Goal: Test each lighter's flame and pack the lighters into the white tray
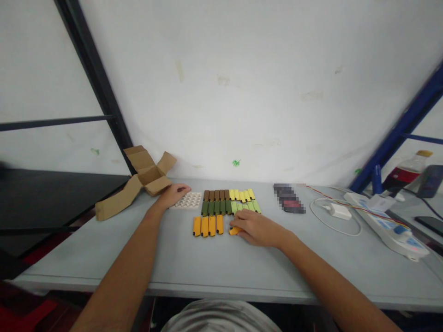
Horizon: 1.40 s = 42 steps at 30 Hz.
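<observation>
Four orange pieces (pixel 211 225), rowed on the desk (pixel 187 267); fifth orange piece (pixel 235 230), just right of them, pinched in my right fingers (pixel 241 218); my left fingers (pixel 182 187), at the white tray (pixel 190 201), grip unclear.

Near: orange pieces (pixel 205 226) (black-tipped). Farther, left: dark green pieces (pixel 217 208), brown pieces (pixel 217 195); farther, right: light green pieces (pixel 256 206), yellow pieces (pixel 241 196). Counter (pixel 197 267) pale grey.

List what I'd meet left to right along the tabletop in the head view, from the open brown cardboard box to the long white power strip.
Cardboard box, left hand, flat white rectangular grid, row of four oblong orange pieces, right hand, dark pixelated patch, small white boxy adapter, power strip.
</observation>
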Tool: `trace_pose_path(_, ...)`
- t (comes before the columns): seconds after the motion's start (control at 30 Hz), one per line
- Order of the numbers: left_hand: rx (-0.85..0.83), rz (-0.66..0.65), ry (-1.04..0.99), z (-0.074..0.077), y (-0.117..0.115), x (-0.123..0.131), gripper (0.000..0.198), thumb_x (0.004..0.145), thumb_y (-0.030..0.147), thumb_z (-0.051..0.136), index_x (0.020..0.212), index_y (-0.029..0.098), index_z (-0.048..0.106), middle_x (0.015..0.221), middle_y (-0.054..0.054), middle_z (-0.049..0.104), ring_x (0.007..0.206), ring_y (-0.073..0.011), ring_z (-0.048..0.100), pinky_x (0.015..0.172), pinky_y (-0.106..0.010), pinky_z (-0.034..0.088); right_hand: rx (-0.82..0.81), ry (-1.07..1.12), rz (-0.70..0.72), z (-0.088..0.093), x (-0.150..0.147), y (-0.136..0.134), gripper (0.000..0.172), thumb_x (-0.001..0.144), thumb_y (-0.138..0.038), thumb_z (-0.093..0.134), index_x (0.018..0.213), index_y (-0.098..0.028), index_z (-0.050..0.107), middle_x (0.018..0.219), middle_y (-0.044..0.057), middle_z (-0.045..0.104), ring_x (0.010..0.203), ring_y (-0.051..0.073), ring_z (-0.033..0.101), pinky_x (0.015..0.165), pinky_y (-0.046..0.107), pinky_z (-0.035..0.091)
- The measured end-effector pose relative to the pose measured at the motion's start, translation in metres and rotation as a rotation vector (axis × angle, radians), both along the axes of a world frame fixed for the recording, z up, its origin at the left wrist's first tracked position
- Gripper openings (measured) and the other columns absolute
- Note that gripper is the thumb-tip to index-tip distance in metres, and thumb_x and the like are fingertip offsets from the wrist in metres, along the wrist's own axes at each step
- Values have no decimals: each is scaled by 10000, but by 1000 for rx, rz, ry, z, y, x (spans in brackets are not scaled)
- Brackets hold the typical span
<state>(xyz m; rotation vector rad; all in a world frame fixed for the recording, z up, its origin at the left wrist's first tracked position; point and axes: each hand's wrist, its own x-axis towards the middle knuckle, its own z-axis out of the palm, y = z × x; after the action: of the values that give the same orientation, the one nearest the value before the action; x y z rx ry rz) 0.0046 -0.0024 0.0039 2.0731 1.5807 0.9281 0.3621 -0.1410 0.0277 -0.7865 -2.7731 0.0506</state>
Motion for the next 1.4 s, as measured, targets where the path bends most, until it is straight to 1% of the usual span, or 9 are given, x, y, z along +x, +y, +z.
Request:
trace_pose_path(0.13,9,-11,15,-6,4,-3,529,754,663,536,881,197,751,955,-74,772,942,-284,687,886,-358,509,-114,143,-70,-4,7,-3,148,964,-231,467,1029,-169,586,1009,114,613,933,219,572,850,358,461)
trace_pose_path(0.3,-10,-1,-26,-2,2,1,534,709,690,570,835,205,755,936,-72,778,929,-293,689,889,-367,515,-340,607,-242,-3,16,9,168,993,-310,402,1086,-207,497,795,1,600,689,148,544,675,270,425)
trace_pose_path(0.43,1,-7,-24,0,0,2,527,705,689,571,822,209,753,940,-79,778,949,-302,687,907,-378,507,-386,970,-322,-3,22,20,243,951,-411,447,864,-200,529,687,-27,464,610,126,424,566,247,337)
trace_pose_path(0.57,15,-27,-12,2,0,2,528,715,679,560,821,200,753,935,-79,778,939,-296,689,900,-379,512,-509,1197,-418,-7,22,28,451,928,-523,408,606,-207,409,555,-45,315,506,105,284,473,253,216)
trace_pose_path(0.77,-4,-21,-23,4,-2,4,548,678,704,586,810,200,755,919,-75,781,930,-302,687,897,-387,521,-595,1255,-515,-4,19,26,407,863,-452,447,543,-216,358,484,-53,291,450,86,250,429,244,176)
trace_pose_path(0.93,6,-25,-33,1,2,2,547,692,702,584,826,201,758,923,-81,778,926,-298,693,901,-384,521,-809,1340,-428,1,19,21,170,809,-415,410,835,-248,406,460,-105,306,395,91,192,394,207,133)
trace_pose_path(1.03,9,-14,-27,0,2,2,540,689,697,585,820,202,757,916,-81,778,922,-295,694,892,-376,524,-857,1383,-389,2,22,23,224,785,-427,435,920,-274,344,448,-133,313,381,89,162,398,189,114)
trace_pose_path(1.2,1,-12,-29,5,-3,5,520,686,672,586,807,196,756,917,-86,778,923,-302,691,897,-385,519,-1019,1380,-397,4,28,28,326,792,-565,411,889,-268,320,452,-131,287,380,76,150,415,187,69)
trace_pose_path(1.4,-8,-20,-36,8,-6,7,512,671,665,592,803,197,753,932,-95,778,946,-312,688,902,-393,513,-833,1422,-516,8,23,24,278,750,-428,507,874,-269,317,456,-140,295,368,69,189,406,180,87)
